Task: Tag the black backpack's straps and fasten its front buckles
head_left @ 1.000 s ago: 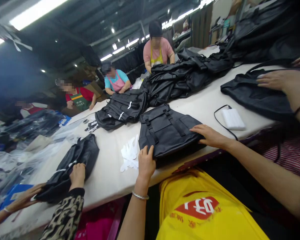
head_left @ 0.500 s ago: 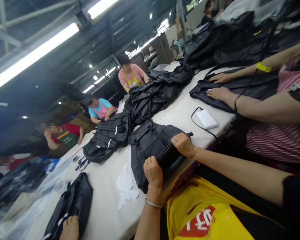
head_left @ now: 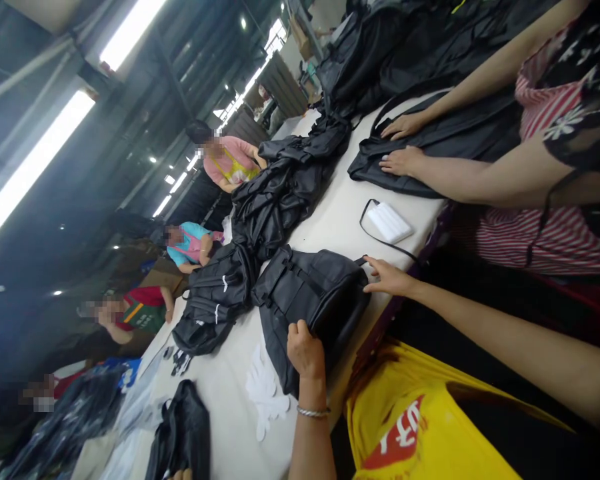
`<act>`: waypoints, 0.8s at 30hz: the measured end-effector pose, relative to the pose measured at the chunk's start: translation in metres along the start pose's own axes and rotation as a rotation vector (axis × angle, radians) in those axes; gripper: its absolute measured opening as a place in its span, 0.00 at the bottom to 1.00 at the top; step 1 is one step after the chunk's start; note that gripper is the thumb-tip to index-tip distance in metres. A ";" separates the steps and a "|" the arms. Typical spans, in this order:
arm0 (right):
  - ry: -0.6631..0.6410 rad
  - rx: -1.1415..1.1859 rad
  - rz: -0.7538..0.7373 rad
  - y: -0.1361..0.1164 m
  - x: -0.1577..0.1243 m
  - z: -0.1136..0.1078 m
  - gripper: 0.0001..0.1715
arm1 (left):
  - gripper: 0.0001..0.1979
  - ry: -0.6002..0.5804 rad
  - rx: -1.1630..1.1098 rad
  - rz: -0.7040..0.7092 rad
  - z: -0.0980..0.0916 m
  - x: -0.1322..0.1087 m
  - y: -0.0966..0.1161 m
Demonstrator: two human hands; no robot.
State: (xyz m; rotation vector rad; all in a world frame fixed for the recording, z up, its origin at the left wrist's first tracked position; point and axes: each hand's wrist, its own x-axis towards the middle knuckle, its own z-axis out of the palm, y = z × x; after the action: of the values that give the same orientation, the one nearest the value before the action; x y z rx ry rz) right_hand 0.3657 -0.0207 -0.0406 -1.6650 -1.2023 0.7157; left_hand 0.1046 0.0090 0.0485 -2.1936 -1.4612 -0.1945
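A black backpack (head_left: 300,287) lies on the pale table in front of me, its straps and buckles facing up. My left hand (head_left: 305,350), with a twisted bracelet at the wrist, is closed on the backpack's near edge. At the backpack's right end my right hand (head_left: 387,277) has its fingers apart, the fingertips beside a small black loop. White gloves (head_left: 266,393) lie on the table left of the backpack. Another black backpack (head_left: 217,293) with white marks rests just beyond, against a heap of black bags (head_left: 285,193).
At the right, a co-worker's hands (head_left: 405,143) press on a black bag. A white packet (head_left: 390,222) with a black cord sits near the table edge (head_left: 430,230). Several people stand across the table. Another black bag (head_left: 183,427) is at the lower left.
My right hand has opened and moved off the backpack's near edge to its right end. My left hand still grips the edge. The camera view has tilted and shifted.
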 end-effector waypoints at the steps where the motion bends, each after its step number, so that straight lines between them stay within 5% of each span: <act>1: -0.008 -0.031 -0.020 -0.003 0.001 0.004 0.49 | 0.07 0.018 0.004 0.002 0.002 -0.001 0.001; 5: 0.044 -0.268 -0.054 -0.029 0.006 0.017 0.47 | 0.04 0.079 -0.017 0.039 0.007 -0.009 0.004; 9: 0.038 -0.461 -0.052 -0.047 0.012 0.012 0.33 | 0.06 0.118 -0.018 0.094 0.014 -0.016 0.007; 13: 0.110 -0.607 -0.298 -0.053 0.023 -0.003 0.22 | 0.07 0.117 -0.017 0.120 0.019 -0.018 0.008; 18: -0.064 -0.608 -0.716 -0.032 0.039 -0.003 0.17 | 0.08 0.102 -0.031 0.159 0.027 -0.024 0.018; 24: 0.136 -0.495 -0.715 0.009 0.035 0.019 0.23 | 0.05 -0.009 -0.198 0.219 0.009 -0.042 0.009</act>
State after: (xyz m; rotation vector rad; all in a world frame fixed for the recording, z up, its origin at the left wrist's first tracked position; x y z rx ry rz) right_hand 0.3651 0.0180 -0.0543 -1.4593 -1.8208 -0.1505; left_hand 0.0937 -0.0238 0.0220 -2.4969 -1.2393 -0.2636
